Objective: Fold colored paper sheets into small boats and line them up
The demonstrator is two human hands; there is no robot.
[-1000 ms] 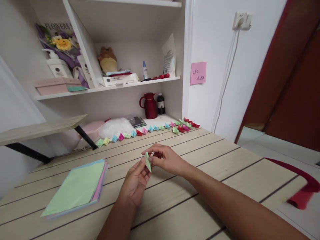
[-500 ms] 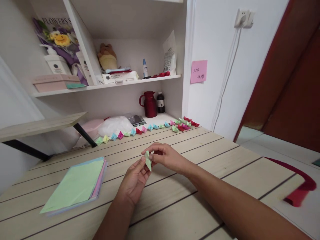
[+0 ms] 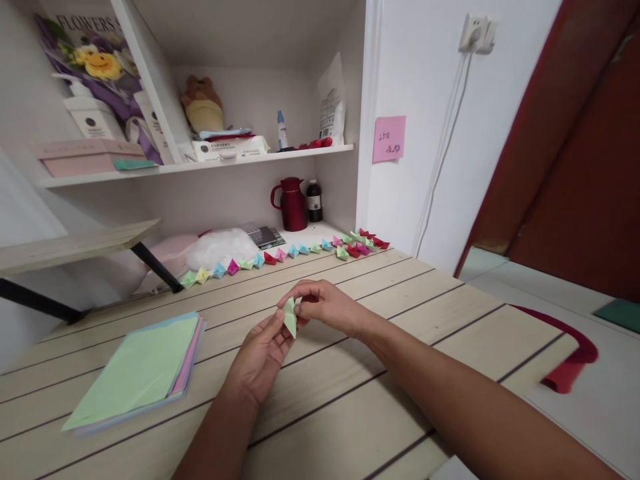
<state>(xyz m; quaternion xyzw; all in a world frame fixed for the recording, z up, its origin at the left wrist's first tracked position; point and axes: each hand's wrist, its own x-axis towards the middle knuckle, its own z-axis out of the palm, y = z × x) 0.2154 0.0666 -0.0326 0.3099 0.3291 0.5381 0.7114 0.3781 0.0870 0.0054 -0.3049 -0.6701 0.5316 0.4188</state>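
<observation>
Pale wooden planks form the worktop [image 3: 360, 400], which runs back into a white shelved alcove beside a white wall and a dark red door [image 3: 590, 167].

Head view, near part: the left hand [image 3: 257, 360] and the right hand [image 3: 327, 308] are together over the middle of the worktop. The thumb and fingertips of each are pinched on one small folded pale green paper piece [image 3: 290, 317], held on edge between them. To the left lies one stack of coloured paper sheets [image 3: 135, 370], a green sheet on top with pink and blue edges showing below.

Head view, far part: a row of small folded paper shapes [image 3: 280, 255] in green, yellow, blue, pink and red lines the back edge. About thirteen stand singly, and the bunch at the right end is too crowded to count. Behind them stand one dark red lidded jug [image 3: 291, 203] and one dark bottle [image 3: 315, 201] with a label too small to read.

On the shelf above are one brown plush bear [image 3: 203, 107], one white pump bottle [image 3: 90, 117] and one flat pink box [image 3: 85, 157]. A purple flower wrapping [image 3: 85, 27] there is printed "FLOWERS". One pink sticky note [image 3: 389, 139] on the wall reads "250" by hand, with a second line that is illegible. A white wall socket [image 3: 475, 33] has a plug in it.
</observation>
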